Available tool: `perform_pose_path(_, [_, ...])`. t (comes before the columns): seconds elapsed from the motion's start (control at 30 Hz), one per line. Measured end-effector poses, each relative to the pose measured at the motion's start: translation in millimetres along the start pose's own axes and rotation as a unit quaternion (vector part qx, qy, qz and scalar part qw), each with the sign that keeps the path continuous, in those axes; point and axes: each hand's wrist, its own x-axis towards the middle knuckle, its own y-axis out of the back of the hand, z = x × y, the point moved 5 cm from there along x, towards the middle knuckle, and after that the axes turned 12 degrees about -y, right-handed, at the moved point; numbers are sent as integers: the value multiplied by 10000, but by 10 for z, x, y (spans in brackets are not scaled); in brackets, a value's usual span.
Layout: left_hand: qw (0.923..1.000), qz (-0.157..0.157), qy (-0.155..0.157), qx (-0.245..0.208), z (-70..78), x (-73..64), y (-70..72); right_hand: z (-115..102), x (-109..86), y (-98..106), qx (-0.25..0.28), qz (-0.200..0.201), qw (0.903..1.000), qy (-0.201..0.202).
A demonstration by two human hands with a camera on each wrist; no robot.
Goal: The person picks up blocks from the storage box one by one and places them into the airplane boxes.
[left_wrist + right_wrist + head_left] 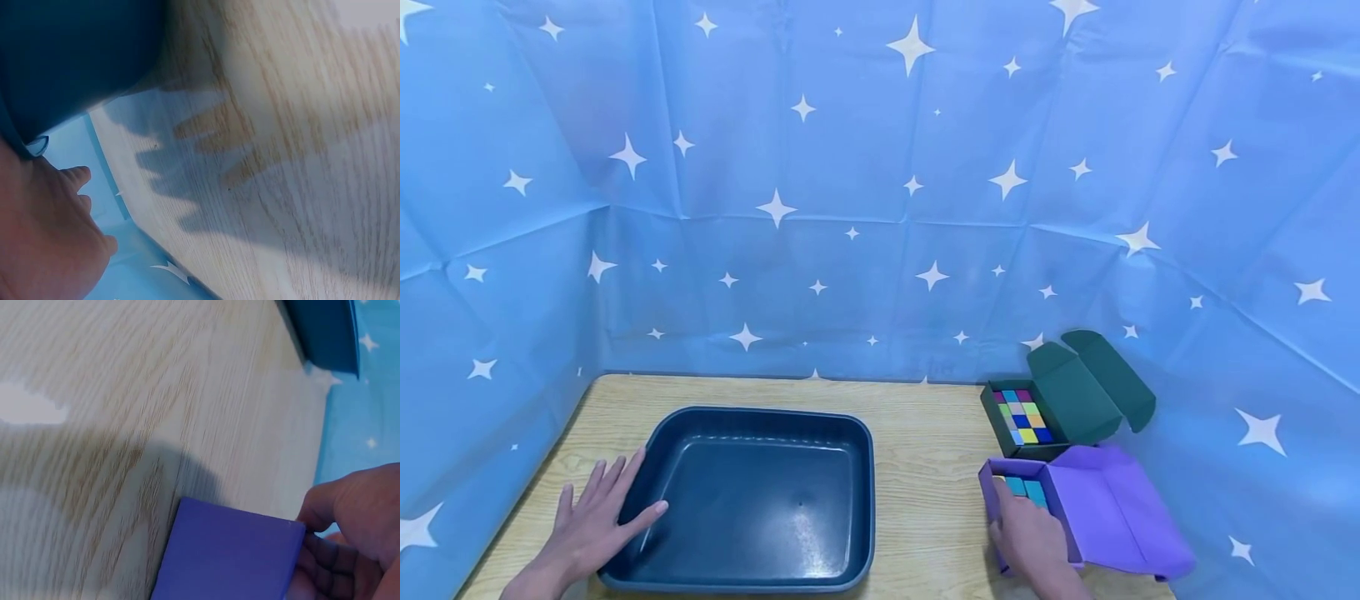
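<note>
My left hand (583,521) lies at the left rim of a dark blue tray (760,500), fingers straight and spread, thumb reaching over the edge. In the left wrist view, part of that hand (53,231) shows beside the tray's outer wall (75,56). At the right, my right hand (1030,533) reaches into an open purple box (1063,508). Its index fingertip is at a pale yellow block in the far left corner, beside teal blocks (1034,492). In the right wrist view, the thumb is by the box's top edge and the other fingers are bent; whether they pinch a block is hidden.
Behind the purple box stands an open dark green box (1086,400) holding several coloured cubes (1019,415). Both lids fold out to the right. The wooden table (925,467) extends between tray and boxes. A blue starred sheet (850,167) hangs around the back and sides.
</note>
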Motion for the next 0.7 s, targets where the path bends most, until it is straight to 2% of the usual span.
perform_pose_path(0.13, [10000,17,21,17,-4,2,-4,110,50,3,-18,-88,9998,-157])
perform_pose_path(0.33, [10000,37,20,6,8,-2,-2,205,83,23,71,12,9999,-157])
perform_pose_path(0.7, [9999,13,72,-94,17,7,-1,226,95,30,9,9,10000,-67])
